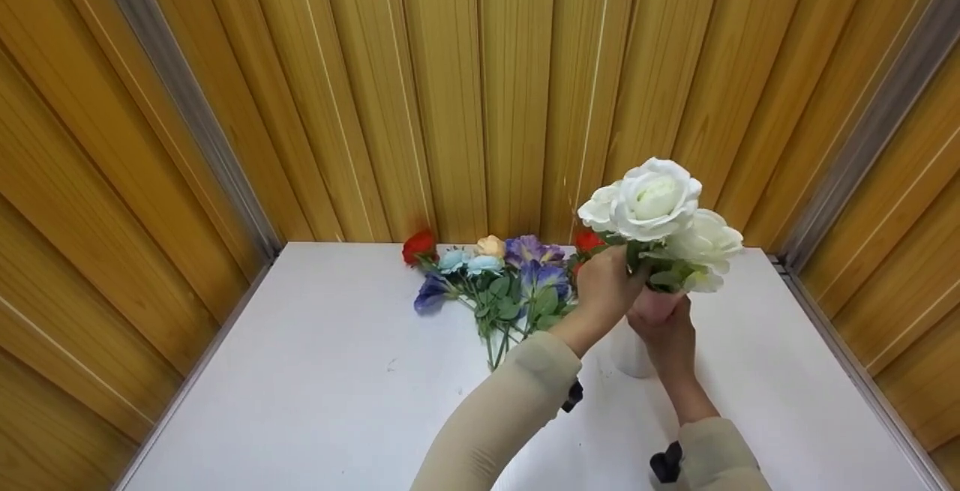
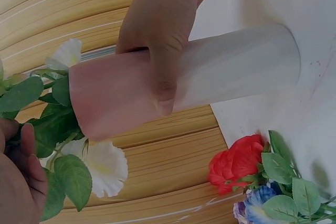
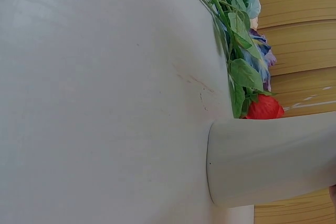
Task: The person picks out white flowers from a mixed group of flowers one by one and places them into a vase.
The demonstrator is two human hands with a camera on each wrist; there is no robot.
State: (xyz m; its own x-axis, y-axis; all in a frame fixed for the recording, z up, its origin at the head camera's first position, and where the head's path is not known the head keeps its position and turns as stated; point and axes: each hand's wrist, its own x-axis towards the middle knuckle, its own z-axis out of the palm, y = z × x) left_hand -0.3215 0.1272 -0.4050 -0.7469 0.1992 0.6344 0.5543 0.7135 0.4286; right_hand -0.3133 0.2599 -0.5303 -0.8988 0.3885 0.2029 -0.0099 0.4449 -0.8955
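A vase (image 1: 657, 306), pink at the top and fading to white below, stands upright on the white table. My right hand (image 1: 671, 337) grips it around the middle; the thumb wraps across its side in the left wrist view. White artificial roses (image 1: 654, 200) with green leaves rise from the vase's mouth. Just above the rim, my left hand (image 1: 609, 286) holds their stems, with curled fingers (image 2: 32, 163) beside the leaves. The stem ends inside the vase are hidden. In the right wrist view the vase's white base (image 3: 273, 161) rests on the tabletop.
Left of the vase lies a pile of artificial flowers: blue-purple irises (image 1: 544, 281), light blue blooms (image 1: 484, 264), a peach one (image 1: 491, 246) and red roses (image 1: 420, 247). Wood-patterned panels (image 1: 517, 101) wall the white table (image 1: 322, 371) at the back and sides.
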